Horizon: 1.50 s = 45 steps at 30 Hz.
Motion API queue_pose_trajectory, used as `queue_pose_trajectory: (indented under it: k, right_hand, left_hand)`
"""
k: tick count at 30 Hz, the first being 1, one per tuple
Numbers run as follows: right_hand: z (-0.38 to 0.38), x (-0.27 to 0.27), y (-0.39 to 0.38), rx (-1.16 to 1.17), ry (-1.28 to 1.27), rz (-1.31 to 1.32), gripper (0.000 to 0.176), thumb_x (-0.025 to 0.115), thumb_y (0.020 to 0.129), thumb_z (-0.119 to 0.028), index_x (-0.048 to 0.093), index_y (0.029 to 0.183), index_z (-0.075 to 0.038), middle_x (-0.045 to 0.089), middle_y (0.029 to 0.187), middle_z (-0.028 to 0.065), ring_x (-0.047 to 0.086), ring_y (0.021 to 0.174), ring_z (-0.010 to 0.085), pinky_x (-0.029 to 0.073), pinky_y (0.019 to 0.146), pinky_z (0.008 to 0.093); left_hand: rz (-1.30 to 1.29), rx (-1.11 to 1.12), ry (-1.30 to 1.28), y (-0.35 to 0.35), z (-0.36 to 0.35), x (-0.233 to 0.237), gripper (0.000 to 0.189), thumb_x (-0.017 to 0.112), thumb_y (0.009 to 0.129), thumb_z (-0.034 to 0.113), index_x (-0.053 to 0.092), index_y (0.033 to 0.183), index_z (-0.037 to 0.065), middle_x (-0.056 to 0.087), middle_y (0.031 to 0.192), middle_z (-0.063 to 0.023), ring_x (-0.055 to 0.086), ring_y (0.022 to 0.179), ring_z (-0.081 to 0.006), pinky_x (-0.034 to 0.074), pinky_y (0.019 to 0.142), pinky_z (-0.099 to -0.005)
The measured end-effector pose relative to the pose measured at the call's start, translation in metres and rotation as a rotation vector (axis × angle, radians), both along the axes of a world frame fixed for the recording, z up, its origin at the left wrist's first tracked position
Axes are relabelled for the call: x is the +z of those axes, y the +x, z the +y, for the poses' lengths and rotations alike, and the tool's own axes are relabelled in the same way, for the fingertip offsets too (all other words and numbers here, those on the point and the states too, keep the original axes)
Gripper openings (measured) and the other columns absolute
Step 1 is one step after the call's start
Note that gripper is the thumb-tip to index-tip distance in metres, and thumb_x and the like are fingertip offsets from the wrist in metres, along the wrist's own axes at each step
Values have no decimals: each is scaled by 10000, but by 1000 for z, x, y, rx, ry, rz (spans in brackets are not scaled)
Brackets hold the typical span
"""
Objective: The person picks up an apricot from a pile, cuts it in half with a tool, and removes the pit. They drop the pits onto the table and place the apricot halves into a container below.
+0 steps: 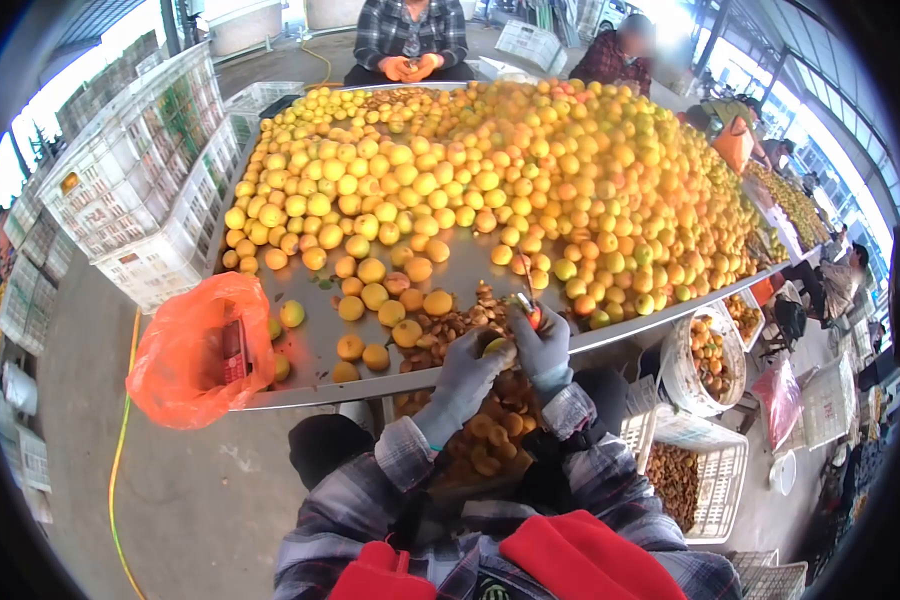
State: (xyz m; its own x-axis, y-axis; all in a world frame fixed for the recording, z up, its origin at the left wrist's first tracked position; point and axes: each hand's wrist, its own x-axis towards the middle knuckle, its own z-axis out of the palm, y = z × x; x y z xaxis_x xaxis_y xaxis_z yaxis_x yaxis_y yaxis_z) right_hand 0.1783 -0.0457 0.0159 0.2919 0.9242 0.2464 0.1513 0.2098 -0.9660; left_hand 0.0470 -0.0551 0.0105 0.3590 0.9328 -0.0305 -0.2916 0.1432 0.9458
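Both of my hands wear grey gloves and meet at the table's near edge. My left hand [470, 378] is closed around a fruit [497, 347], which shows only in part between the fingers. Beside it, my right hand [543, 350] grips a small tool with a red part [534, 318], close to the fruit. A pile of brown pits or scraps [450, 335] lies on the metal table [305, 372] just beyond my hands. Beneath them, a container holds halved orange fruit [490, 440]. Loose yellow-orange fruits [373, 297] lie to the left of the pile.
A large heap of fruit [570, 170] covers the table. An orange plastic bag [185, 350] hangs at the left corner. White crates [140, 180] stand left; a white bucket [680, 360] and a crate [715, 490] stand right. Across the table, a person [410, 35] wears orange gloves.
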Motion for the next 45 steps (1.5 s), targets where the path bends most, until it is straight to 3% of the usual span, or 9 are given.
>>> queue_pose_trajectory:
  k: [6, 8, 13, 17, 19, 24, 29, 39, 45]
  right_hand:
    - [17, 8, -6, -49, 79, 218, 122, 598, 861, -86, 635, 932, 5, 628, 747, 7, 559, 634, 75, 441, 538, 232]
    - [16, 20, -5, 26, 73, 418, 70, 592, 866, -83, 610, 875, -16, 563, 656, -14, 493, 546, 52, 359, 471, 205]
    - [24, 46, -18, 18, 201, 421, 172, 597, 890, -171, 591, 795, -28, 459, 509, -45, 350, 387, 32, 219, 376, 198]
    - [22, 55, -35, -21, 185, 420, 231, 591, 915, -237, 501, 732, -127, 403, 543, -61, 337, 419, 32, 231, 377, 204]
    - [22, 57, -39, -86, 165, 379, 244, 577, 924, -261, 520, 740, -111, 452, 551, -46, 353, 415, 36, 231, 378, 200]
    - [32, 50, -47, 45, 181, 423, 341, 533, 942, -303, 511, 685, -80, 400, 468, -33, 322, 339, 65, 214, 324, 222]
    - [28, 63, -45, 457, -28, 804, 326, 504, 946, -250, 478, 676, -69, 391, 462, -8, 294, 309, 89, 210, 305, 238]
    - [16, 67, -56, 663, -108, 549, 76, 594, 870, -95, 589, 813, -45, 527, 677, -41, 472, 630, 21, 381, 539, 204]
    - [25, 63, -34, 932, -412, 607, 122, 612, 856, -142, 594, 792, -41, 515, 618, -2, 492, 551, 78, 368, 488, 211]
  left_hand:
    - [171, 194, 215, -4, 6, 1, 173, 609, 814, 101, 583, 976, 46, 588, 841, -40, 564, 716, -83, 460, 581, -232]
    - [-139, 150, -240, -2, 3, 12, 148, 643, 810, 157, 581, 887, 47, 577, 737, -26, 518, 590, -70, 426, 480, -225]
    - [-179, 21, -286, -3, 9, 5, 131, 596, 872, 182, 625, 875, 54, 586, 745, -12, 531, 654, -71, 436, 511, -226]
    - [-119, 176, 114, 11, 5, -29, 201, 549, 925, 211, 622, 954, 26, 617, 848, -22, 567, 755, -103, 479, 705, -260]
    - [360, 313, 655, 12, 13, -46, 227, 547, 930, 228, 617, 1007, 27, 617, 888, -25, 561, 749, -96, 481, 707, -258]
    - [-67, 367, -185, 17, 11, -17, 228, 554, 904, 241, 647, 852, 40, 582, 732, 15, 496, 642, -72, 410, 582, -243]
    - [-4, 334, -108, -3, 19, -16, 269, 543, 877, 258, 570, 701, 57, 503, 633, 19, 454, 552, -73, 357, 482, -239]
    - [73, -176, 371, -39, -10, 38, 217, 574, 792, 74, 558, 1002, 24, 580, 867, -24, 582, 802, -106, 463, 620, -230]
    - [74, -216, 422, -29, 2, 5, 343, 618, 761, 44, 545, 1097, 34, 570, 962, -25, 552, 862, -78, 461, 697, -218]
